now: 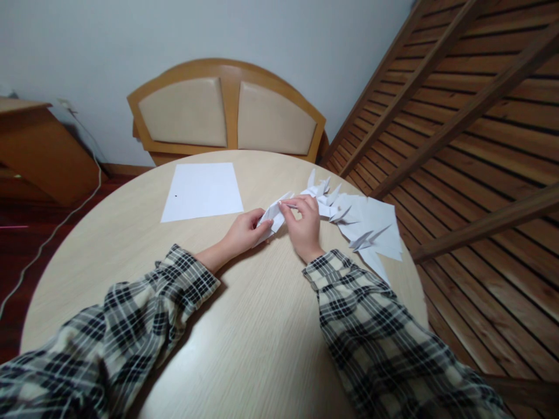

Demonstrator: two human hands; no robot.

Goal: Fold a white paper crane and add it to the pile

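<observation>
Over the counter (244, 343), beside folded pieces (343, 215), a folded paper (276, 216) was held by the left hand (246, 229) at its lower end and pinched by the right hand (302, 223) near its upper edge. Judged light, thin, easily creased; best taken gently by folded edges.

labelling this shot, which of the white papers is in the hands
The folded paper in the middle, pinched by the left hand and right hand. The flat sheet to the left and the papers to the right lie on the table.
</observation>
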